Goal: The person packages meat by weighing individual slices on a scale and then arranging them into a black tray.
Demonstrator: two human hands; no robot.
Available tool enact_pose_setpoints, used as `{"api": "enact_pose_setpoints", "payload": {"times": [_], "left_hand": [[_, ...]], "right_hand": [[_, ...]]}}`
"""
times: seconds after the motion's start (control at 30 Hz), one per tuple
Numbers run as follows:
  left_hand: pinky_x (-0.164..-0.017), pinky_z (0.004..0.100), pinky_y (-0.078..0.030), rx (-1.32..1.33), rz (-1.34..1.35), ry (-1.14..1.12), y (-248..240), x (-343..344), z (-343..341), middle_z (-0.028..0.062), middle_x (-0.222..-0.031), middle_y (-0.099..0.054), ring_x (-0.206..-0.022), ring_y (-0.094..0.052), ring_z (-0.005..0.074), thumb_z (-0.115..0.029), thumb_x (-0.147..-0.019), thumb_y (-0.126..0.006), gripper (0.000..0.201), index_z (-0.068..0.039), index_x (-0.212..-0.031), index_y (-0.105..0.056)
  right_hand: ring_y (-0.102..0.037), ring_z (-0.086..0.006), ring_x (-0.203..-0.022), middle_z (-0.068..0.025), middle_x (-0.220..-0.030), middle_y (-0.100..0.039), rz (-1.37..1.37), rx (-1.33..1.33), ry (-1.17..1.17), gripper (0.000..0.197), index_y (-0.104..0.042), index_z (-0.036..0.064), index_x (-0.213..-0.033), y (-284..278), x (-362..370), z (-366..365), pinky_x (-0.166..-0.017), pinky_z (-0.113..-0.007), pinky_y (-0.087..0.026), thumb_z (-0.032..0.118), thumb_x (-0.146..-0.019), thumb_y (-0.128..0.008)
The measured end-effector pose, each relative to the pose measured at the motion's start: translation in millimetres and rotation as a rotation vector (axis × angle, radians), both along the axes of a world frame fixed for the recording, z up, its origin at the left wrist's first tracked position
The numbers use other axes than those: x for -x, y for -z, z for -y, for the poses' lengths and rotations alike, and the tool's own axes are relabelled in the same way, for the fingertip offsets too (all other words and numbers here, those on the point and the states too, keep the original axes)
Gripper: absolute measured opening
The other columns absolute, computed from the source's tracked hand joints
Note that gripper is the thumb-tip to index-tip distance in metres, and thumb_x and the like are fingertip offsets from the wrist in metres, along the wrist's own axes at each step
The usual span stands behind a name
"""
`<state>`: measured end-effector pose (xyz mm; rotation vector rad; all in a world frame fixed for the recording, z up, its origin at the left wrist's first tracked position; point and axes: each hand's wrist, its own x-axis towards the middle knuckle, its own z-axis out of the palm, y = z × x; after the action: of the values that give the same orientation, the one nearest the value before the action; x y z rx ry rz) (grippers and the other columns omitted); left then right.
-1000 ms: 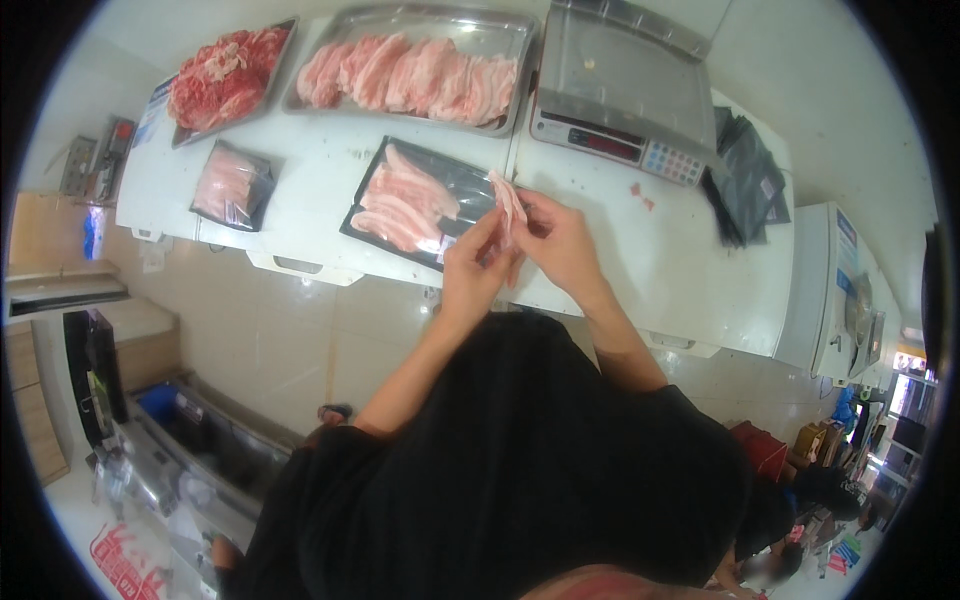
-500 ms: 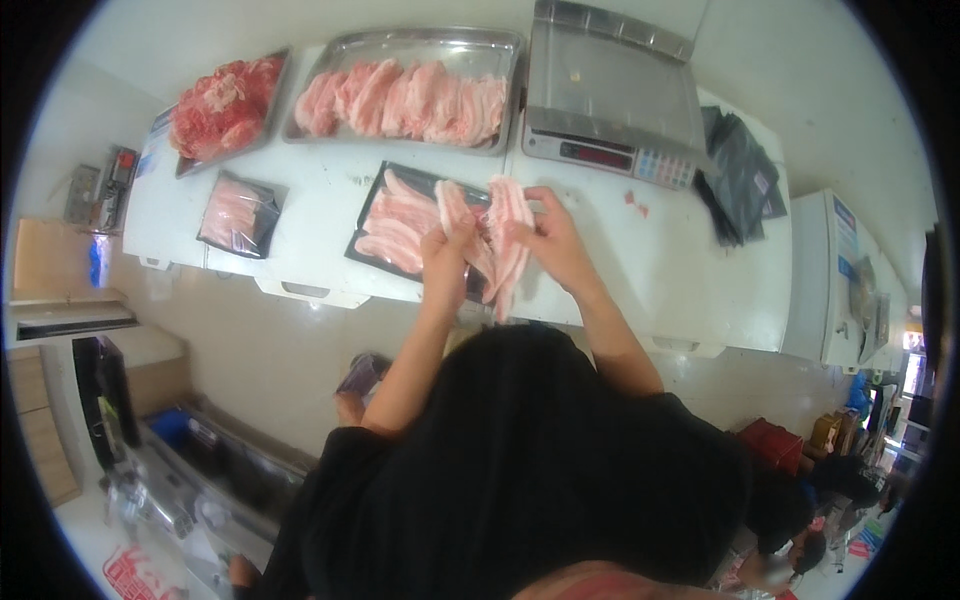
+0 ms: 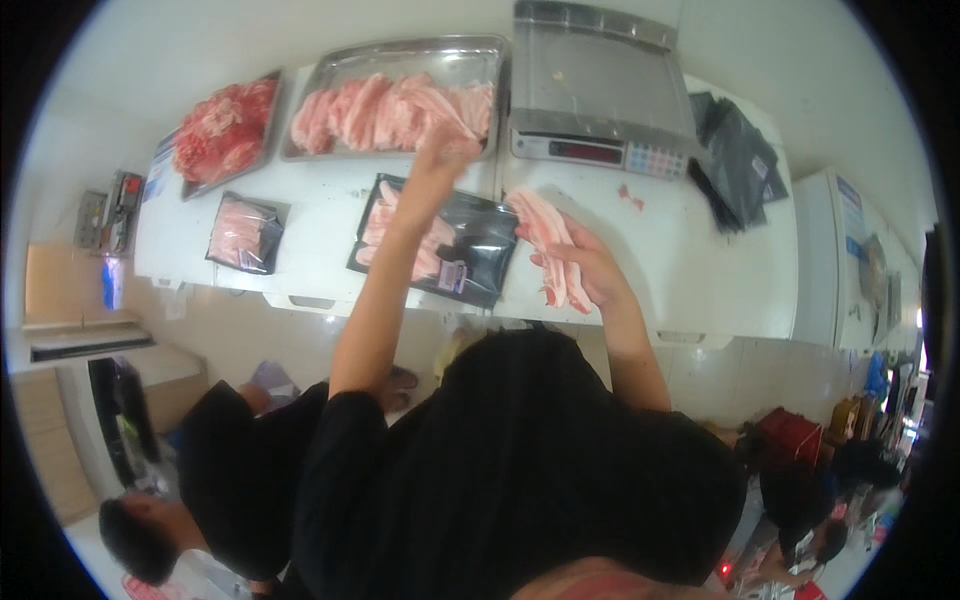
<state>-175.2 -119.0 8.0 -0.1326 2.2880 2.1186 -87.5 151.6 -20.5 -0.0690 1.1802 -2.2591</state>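
In my right hand (image 3: 590, 262) hang strips of pork belly (image 3: 548, 235), pale pink with white fat, just above the white table. My left hand (image 3: 440, 160) reaches over the near edge of the metal tray (image 3: 335, 62); its slightly blurred fingers are closed on the end of a pork belly strip (image 3: 438, 104) there. More strips fill the tray beside it. Between and below my hands lies a black vacuum bag (image 3: 485, 240) with pork strips (image 3: 382, 225) in its left part, partly covered by my left forearm.
A digital scale (image 3: 595, 85) stands right of the tray. Black bags (image 3: 738, 165) are stacked farther right. At left are a tray of red meat (image 3: 228, 130) and a packed bag of pork (image 3: 240, 235). A co-worker in black (image 3: 250, 465) is at lower left.
My left hand has moved from the front of the table up to the metal tray. My right hand has shifted right and slightly down with pork strips. A co-worker has come into view at lower left.
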Motion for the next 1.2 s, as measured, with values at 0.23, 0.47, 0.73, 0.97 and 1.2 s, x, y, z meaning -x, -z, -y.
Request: {"api": "enact_pose_setpoints", "payload": {"times": [0.23, 0.47, 0.73, 0.97, 1.2], "left_hand": [[-0.080, 0.0265, -0.060, -0.147, 0.194, 0.218, 40.9, -77.6, -28.0, 0.0082, -0.106, -0.075, -0.090, -0.071, 0.0125, -0.018, -0.101, -0.076, 0.031, 0.003, -0.124, -0.072], [-0.072, 0.0258, -0.057, -0.346, 0.299, 0.247, 56.6, -95.1, -49.9, 0.0057, -0.099, -0.075, -0.086, -0.070, 0.0113, -0.017, -0.099, -0.077, 0.026, 0.004, -0.114, -0.075], [-0.063, 0.0461, -0.051, 0.809, -0.177, 0.141, 54.0, -115.6, -43.2, 0.0138, -0.072, -0.062, -0.065, -0.064, 0.0351, -0.017, -0.086, -0.080, 0.023, -0.005, -0.090, -0.061], [-0.057, 0.0479, -0.048, 0.553, -0.255, 0.060, 47.2, -111.6, -32.4, 0.0195, -0.066, -0.058, -0.061, -0.061, 0.0425, -0.002, -0.082, -0.069, 0.019, -0.004, -0.084, -0.050], [-0.057, 0.0431, -0.050, 0.503, -0.330, 0.039, 29.2, -117.6, -20.8, 0.0166, -0.065, -0.058, -0.061, -0.065, 0.0371, -0.004, -0.084, -0.070, 0.013, -0.003, -0.089, -0.058]], "right_hand": [[-0.068, -0.0152, -0.110, -0.0136, -0.139, -0.066, 0.147, -0.196, -0.151, 0.064, -0.050, -0.0021, -0.152, -1.3, -20.7, -15.1, -0.092, -0.029, -0.059, 0.012, -0.093, -0.070], [-0.072, -0.0168, -0.103, -0.0169, -0.137, -0.066, 0.202, 0.129, -0.075, 0.074, -0.042, -0.0064, -0.157, 29.0, -39.8, -61.0, -0.077, -0.024, -0.061, 0.003, -0.087, -0.064], [-0.073, -0.0187, -0.096, -0.0204, -0.140, -0.063, 0.318, 0.086, -0.027, 0.082, -0.034, -0.0046, -0.162, 61.1, -67.5, -91.0, -0.068, -0.027, -0.062, -0.004, -0.084, -0.060], [-0.070, -0.0192, -0.100, -0.0171, -0.146, -0.060, 0.322, 0.113, -0.040, 0.076, -0.036, -0.0024, -0.162, 73.7, -29.3, 13.0, -0.072, -0.028, -0.061, -0.001, -0.089, -0.057], [-0.064, -0.0250, -0.125, -0.0140, -0.147, -0.061, -0.535, -0.222, -0.076, 0.064, -0.045, 0.0043, -0.159, 94.2, 45.9, 151.0, -0.104, -0.037, -0.052, 0.007, -0.097, -0.060]]}}
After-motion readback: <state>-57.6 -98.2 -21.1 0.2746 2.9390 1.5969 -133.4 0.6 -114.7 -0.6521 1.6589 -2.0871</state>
